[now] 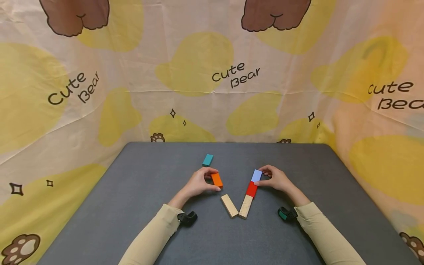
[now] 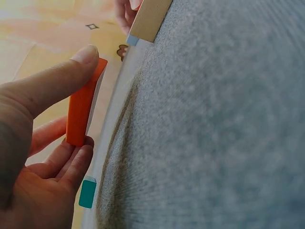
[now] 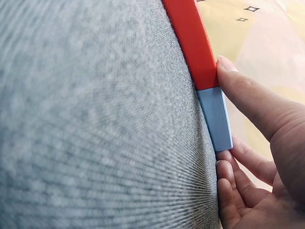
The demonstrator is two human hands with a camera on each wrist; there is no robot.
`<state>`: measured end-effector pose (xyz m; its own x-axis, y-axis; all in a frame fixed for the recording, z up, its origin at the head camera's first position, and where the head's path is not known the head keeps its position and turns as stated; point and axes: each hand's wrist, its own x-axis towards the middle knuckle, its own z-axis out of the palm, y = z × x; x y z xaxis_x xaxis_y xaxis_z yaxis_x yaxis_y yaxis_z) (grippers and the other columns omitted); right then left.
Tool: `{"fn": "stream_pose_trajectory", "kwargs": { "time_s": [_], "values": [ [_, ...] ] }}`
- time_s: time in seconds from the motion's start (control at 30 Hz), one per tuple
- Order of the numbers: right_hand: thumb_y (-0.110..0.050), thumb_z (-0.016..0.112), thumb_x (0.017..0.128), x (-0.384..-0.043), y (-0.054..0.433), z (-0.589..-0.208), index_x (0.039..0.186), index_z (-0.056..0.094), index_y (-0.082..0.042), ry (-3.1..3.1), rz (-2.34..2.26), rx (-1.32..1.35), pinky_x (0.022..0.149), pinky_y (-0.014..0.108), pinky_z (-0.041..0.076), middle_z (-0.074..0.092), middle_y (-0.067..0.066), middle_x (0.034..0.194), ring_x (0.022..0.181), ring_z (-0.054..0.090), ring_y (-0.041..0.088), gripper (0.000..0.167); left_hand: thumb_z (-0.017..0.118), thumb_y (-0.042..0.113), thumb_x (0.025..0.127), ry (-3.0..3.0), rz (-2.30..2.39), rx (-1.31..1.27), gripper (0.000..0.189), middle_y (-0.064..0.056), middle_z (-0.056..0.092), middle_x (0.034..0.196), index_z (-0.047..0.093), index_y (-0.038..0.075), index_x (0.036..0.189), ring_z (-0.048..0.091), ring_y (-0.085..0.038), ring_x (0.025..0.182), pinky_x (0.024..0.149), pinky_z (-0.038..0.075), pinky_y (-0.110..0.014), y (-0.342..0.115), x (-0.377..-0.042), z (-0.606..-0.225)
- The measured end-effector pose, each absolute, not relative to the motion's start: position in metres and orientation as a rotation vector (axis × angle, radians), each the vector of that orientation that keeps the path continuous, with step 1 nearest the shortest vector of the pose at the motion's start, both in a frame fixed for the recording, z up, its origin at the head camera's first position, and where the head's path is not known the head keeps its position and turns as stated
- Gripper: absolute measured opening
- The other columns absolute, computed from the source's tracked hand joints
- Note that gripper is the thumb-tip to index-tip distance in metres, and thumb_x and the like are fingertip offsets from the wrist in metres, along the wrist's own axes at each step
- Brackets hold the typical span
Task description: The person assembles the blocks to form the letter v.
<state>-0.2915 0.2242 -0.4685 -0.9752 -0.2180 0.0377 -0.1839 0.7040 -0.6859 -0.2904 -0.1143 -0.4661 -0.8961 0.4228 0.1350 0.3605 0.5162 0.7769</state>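
Note:
My left hand [image 1: 200, 182] pinches an orange block [image 1: 216, 180] between thumb and fingertips. In the left wrist view the orange block [image 2: 85, 107] is gripped by its two ends, apart from the cloth. A light blue block [image 1: 256, 175], a red block [image 1: 251, 189] and a plain wooden block [image 1: 245, 207] lie end to end in a slanting row. My right hand [image 1: 275, 178] holds the light blue block, its fingers at the far end and its thumb by the joint with the red one. Another wooden block [image 1: 229, 205] slants off from the row's near end.
A teal block [image 1: 208, 160] lies on the grey table [image 1: 149, 176] beyond my left hand. Dark bands with small devices [image 1: 187, 218] sit on both wrists. A printed cloth [image 1: 198, 73] hangs behind the table and at its sides.

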Motion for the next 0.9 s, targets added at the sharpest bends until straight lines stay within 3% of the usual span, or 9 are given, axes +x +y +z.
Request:
{"fn": "stream_pose_trajectory", "kwargs": {
  "time_s": [0.9],
  "values": [
    [-0.041,0.081,0.072,-0.289,0.225,-0.466,0.120,0.058,-0.005,2.839,-1.171,-0.354,0.096,0.049,0.043,0.059,0.017,0.121,0.109,0.055,0.031,0.065,0.087,0.030,0.066,2.654,1.318,0.749,0.062,-0.004,0.060,0.116,0.061,0.011,0.119,0.059,-0.019,0.101,0.090,0.050,-0.033,-0.107,-0.278,-0.468]
  ]
}}
